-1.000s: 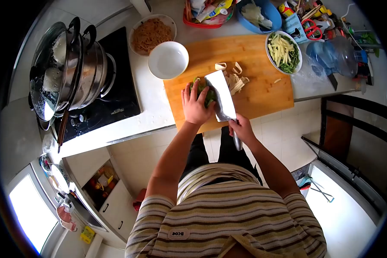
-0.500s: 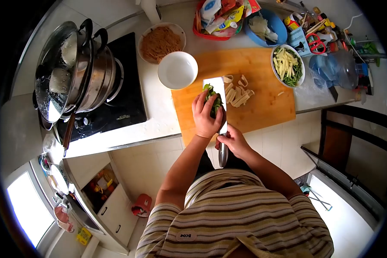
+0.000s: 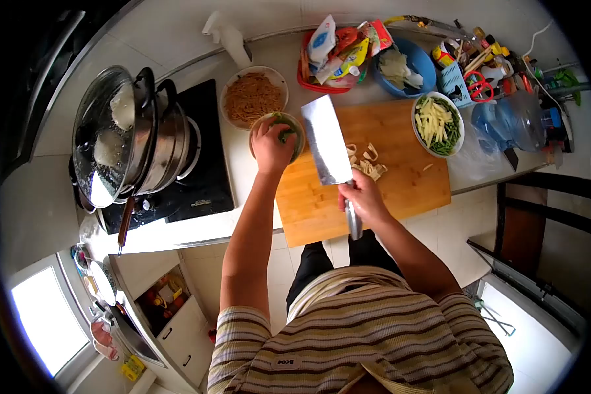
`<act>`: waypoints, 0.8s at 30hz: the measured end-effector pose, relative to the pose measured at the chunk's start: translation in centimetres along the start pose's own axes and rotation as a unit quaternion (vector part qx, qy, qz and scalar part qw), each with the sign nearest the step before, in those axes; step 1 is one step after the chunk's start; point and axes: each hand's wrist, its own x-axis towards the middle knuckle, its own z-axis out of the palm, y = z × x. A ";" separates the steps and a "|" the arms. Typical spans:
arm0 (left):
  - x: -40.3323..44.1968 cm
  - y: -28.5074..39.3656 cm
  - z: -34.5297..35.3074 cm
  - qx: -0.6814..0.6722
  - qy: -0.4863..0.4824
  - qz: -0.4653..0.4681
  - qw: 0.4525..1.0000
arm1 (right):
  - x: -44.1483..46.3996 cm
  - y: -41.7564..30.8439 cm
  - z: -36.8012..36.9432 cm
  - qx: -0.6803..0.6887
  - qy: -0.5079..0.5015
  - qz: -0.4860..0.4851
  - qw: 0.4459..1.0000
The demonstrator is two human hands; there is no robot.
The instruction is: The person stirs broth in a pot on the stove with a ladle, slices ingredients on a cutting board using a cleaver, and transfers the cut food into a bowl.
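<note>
- Shirt tag (image 3: 286,362) reads "BCOE"; print on pkts (image 3: 341,52) nr counter's (image 3: 253,207) back edge too small to read.
- L hand (image 3: 274,148): arm stretched fwd, fingers bent down into white bowl (image 3: 299,148) at cutting bd's (image 3: 410,174) far L corner; greens (image 3: 284,135) by fingertips, can't tell if grip has hold of any.
- R hand (image 3: 366,198): elbow bent, grip wrapped firmly round handle of cleaver (image 3: 328,143), blade angled fwd-L over bd's L edge.
- Pale strips (image 3: 372,171) on bd, just R of blade.
</note>
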 end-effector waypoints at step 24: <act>-12.6 13.0 5.2 0.024 -0.200 0.016 0.979 | -8.2 -1.6 -19.7 -0.464 0.079 -0.143 0.870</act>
